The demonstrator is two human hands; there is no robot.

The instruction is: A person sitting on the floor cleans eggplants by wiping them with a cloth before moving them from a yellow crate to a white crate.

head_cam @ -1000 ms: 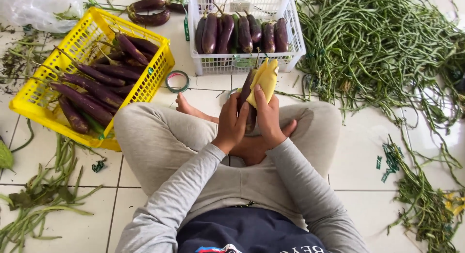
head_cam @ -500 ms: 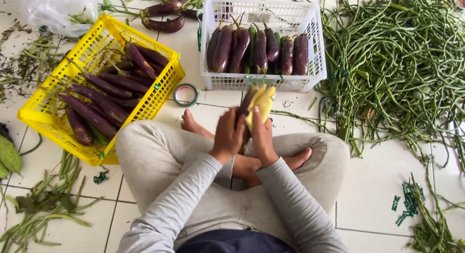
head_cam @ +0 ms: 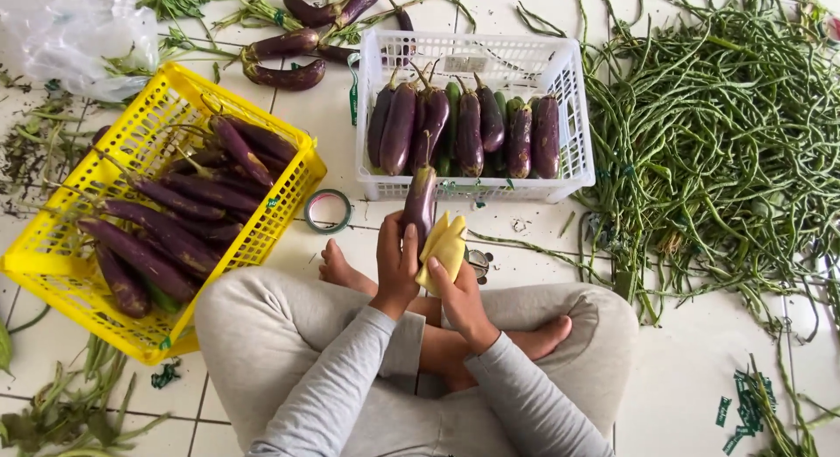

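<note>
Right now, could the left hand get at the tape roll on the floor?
Probably yes. The tape roll lies on bare tile just ahead of the left knee, nothing over it. But the left hand is holding an eggplant, so it would need freeing first.

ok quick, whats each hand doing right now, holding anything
Left hand: closed around a purple eggplant, held upright.
Right hand: closed on a yellow cloth, pressed against that eggplant.

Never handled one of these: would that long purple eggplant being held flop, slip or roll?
Probably stiff: the eggplant stands upright from the left hand without drooping. Its glossy skin looks fairly slippery. Long and round, it might roll on the floor tiles, though its slight curve could stop it.
</note>
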